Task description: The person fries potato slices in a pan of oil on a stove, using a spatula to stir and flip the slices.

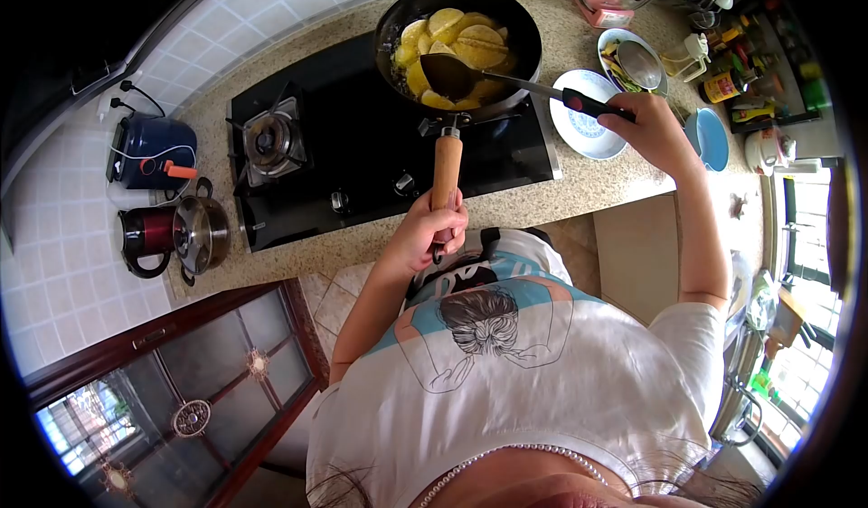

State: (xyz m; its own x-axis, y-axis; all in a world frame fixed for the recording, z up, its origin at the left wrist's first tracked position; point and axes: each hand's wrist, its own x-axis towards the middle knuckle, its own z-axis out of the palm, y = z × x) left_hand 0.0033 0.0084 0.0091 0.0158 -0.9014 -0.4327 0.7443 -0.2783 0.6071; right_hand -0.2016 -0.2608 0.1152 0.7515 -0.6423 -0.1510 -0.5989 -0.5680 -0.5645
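My left hand [434,226] is closed around the wooden handle [447,169] of a black wok [526,33], which sits over the right side of the stove. My right hand [649,131] grips the black handle of a metal spatula [533,86]. Its dark, broad head dips into the wok among yellow, half-round slices [479,47], whose exact kind I cannot tell. Some liquid glistens around the slices. Close by my right hand lies a white plate with a blue pattern [592,133], partly beneath the spatula's handle.
The black stove [339,137] has a second burner [271,142] at left. A glass-lidded pot [201,234], a kettle [145,241] and a blue appliance [158,151] stand beyond it. At right are a bowl with a strainer [640,65], a blue bowl [710,137] and several condiment bottles [723,85].
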